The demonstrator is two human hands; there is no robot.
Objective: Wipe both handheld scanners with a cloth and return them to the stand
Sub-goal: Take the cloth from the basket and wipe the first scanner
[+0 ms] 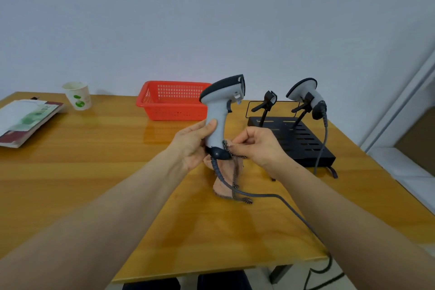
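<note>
Nearest the person, two bare forearms reach out over the glossy yellow wooden desk [94, 172]. A grey cable [270, 194] comes up over the desk's near edge at 5 o'clock and runs across the top to the hands. Just beyond it, a pinkish-tan cloth with a dark braided edge [219, 189] hangs down, its lower end lying on the desk.

The right hand [257, 146] has its fingers curled, with thumb and fingertips pinching the cloth's upper edge against the dark butt of the scanner's handle. The left hand [191, 148] wraps round the handle of a white handheld scanner with a dark grey top [222, 106], thumb pressed on the grip. This scanner is held upright above the desk with its head aimed toward 3 o'clock (the trigger shows just under the head).

At 2 o'clock from the hands sits a black slotted metal stand [303, 146] with two clip cradles on stalks. The right cradle carries a second white-and-grey scanner [303, 93] with its head tilted up, and the left cradle [269, 99] stands beside it.

At 11 o'clock a red plastic mesh basket [169, 103] rests on the desk behind the held scanner. Farther off at 10 o'clock stands a white paper cup with a green print [78, 97]. At 9 o'clock a stack of booklets [26, 122] lies near the desk's left edge. A plain pale wall [211, 19] rises behind everything.
</note>
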